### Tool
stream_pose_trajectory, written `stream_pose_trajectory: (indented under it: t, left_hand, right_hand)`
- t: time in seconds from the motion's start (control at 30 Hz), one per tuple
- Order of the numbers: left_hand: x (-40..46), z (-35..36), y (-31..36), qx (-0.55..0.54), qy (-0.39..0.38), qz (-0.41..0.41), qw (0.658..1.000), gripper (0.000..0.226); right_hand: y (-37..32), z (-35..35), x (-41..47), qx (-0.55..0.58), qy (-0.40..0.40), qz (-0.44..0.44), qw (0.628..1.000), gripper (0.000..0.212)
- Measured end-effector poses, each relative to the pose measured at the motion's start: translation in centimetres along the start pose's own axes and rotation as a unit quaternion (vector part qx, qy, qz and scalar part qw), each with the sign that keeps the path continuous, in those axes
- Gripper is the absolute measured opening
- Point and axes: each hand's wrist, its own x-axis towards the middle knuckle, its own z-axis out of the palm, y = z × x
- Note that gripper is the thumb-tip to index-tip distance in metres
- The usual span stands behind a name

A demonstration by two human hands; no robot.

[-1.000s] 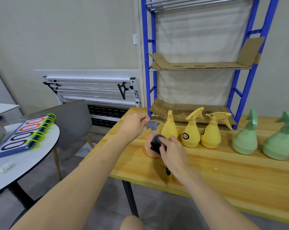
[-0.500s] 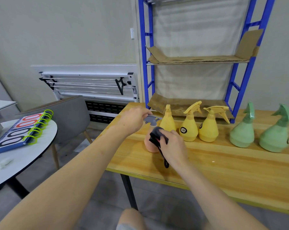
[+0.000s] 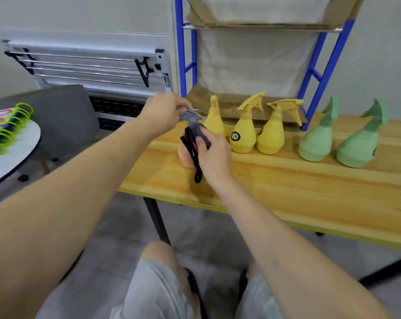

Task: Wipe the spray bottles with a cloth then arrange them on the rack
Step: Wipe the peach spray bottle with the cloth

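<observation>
A folded metal drying rack (image 3: 91, 65) leans on the wall, a grey chair (image 3: 63, 116) before it; a round white table (image 3: 8, 155) carries a green-ringed flip scoreboard (image 3: 8, 125).

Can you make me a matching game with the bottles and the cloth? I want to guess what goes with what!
Things:
1. peach bottle
2. dark cloth
3. yellow bottles
4. green bottles

Places:
A. standing at the right end of the wooden table
B. held at its grey spray head by the left hand
C. standing in a row of three in front of the blue rack
D. held in the right hand against the peach bottle

Pairs: 1-B, 2-D, 3-C, 4-A
</observation>
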Motion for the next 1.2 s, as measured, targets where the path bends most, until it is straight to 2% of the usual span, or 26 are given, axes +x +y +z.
stream_pose_trajectory:
  t: [0.2,0.3,0.43,0.67,0.87,0.97,1.07,1.2]
  left_hand:
    - [0.3,0.6,0.4,-0.009,0.023,-0.016,1.0,0.029]
    - [0.5,0.2,-0.2,0.012,0.014,-0.015,1.0,0.027]
    - [-0.1,-0.6,0.2,-0.017,-0.008,-0.021,1.0,0.026]
    - [-0.6,-0.7,0.1,-0.028,-0.003,-0.012,1.0,0.026]
    - [-0.4,-0.4,0.4,-0.011,0.002,0.025,1.0,0.029]
    - [-0.4,0.1,0.1,-0.047,0.03,0.024,0.998,0.026]
    - [-0.8,0.1,0.3,-0.113,0.02,0.034,0.993,0.027]
    - [-1.6,-0.5,1.6,-0.15,0.008,0.007,0.989,0.025]
  right_hand:
    - [0.8,1.5,1.9,0.029,0.04,0.032,0.998,0.021]
    - [1.4,1.7,2.7,0.05,0.019,0.011,0.999,0.02]
    - [1.5,1.0,2.8,0.063,0.013,0.033,0.997,0.022]
    - [3.4,0.0,1.3,0.004,-0.03,0.041,0.999,0.028]
    - [1.6,-0.6,1.9,0.068,-0.018,0.021,0.997,0.022]
    - [2.8,-0.6,1.2,0.064,-0.037,0.036,0.997,0.028]
    - [4.2,-1.5,0.7,0.037,-0.066,0.029,0.997,0.028]
    - [4.3,-1.8,1.2,0.02,-0.032,0.026,0.999,0.026]
